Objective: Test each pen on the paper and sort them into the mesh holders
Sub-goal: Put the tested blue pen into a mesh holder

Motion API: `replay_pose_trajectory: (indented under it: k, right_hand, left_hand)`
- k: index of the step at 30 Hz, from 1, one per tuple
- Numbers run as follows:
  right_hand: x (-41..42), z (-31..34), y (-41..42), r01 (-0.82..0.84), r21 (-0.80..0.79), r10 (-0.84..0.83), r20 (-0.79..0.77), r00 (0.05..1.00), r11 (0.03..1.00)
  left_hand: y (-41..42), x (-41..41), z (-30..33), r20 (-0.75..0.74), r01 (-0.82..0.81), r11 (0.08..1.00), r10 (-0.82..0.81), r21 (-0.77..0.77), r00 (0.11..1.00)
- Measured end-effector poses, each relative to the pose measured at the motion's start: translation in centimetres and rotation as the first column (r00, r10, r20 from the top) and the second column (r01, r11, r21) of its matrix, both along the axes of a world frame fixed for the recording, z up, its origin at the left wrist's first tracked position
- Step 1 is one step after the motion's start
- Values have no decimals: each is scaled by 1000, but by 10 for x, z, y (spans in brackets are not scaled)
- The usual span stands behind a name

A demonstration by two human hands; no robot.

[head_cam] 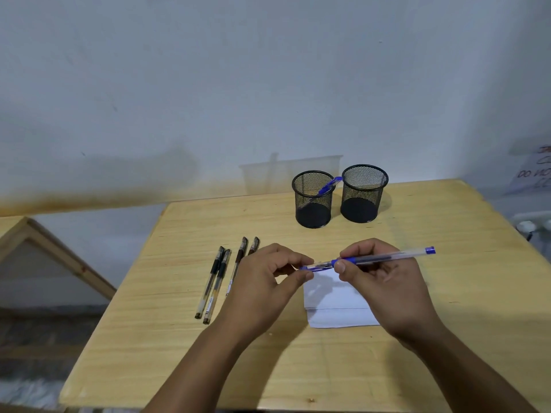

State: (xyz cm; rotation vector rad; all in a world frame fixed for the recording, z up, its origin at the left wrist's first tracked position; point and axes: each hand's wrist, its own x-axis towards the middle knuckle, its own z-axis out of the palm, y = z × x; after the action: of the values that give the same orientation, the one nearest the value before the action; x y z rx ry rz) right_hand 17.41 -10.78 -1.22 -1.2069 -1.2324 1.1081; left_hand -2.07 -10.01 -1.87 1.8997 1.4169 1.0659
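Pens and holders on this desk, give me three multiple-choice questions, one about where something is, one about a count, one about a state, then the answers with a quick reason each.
1. Where is the blue pen that is already sorted?
A. In the left mesh holder
B. In the right mesh holder
C. On the paper

2. How many black pens lie on the table left of the hands?
A. Two
B. Four
C. Six

3. What is the state of the pen in the hands?
A. Lying loose on the table
B. Held by the right hand, with the left hand pinching its cap end
C. Standing in a holder

Answers:
1. A, the blue pen leans on the left holder's rim.
2. B, two pairs lie side by side.
3. B, both hands grip it above the paper.
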Motion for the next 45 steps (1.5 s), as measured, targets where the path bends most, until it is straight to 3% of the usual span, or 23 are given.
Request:
replay_pose_trajectory:
  k: [21,23,26,29,34,39,43,45]
  right_hand:
    - [-2,-17,-9,3,8,-2,-111,994,1000]
    - [-2,-17,-6,-3,-18,0,-159,987,1000]
    - [-6,-15,1,26,-103,-56,-302,952,994]
    - [-9,-12,12,80,-115,-114,-324,939,990]
    - [0,5,47,184,-68,-194,-191,962,981]
    - [27,22,93,183,57,-191,207,960,981]
    - [38,40,118,66,166,-154,605,781,984]
    - [37,47,127,-8,175,-123,721,682,985]
  left_hand:
    - [-8,15,-6,-116,27,981,-4,193,993]
    - [-7,18,-8,-63,1,988,9,156,998]
    - [-9,28,-10,145,-86,996,91,-38,985]
    - [-4,38,-12,267,-84,987,118,-135,956]
    - [29,40,-17,260,-43,978,96,-205,961]
    - [81,32,-29,154,-171,958,209,-228,966]
    - [120,33,-40,51,-254,911,285,-323,957]
    - [135,36,-47,11,-259,913,276,-315,961]
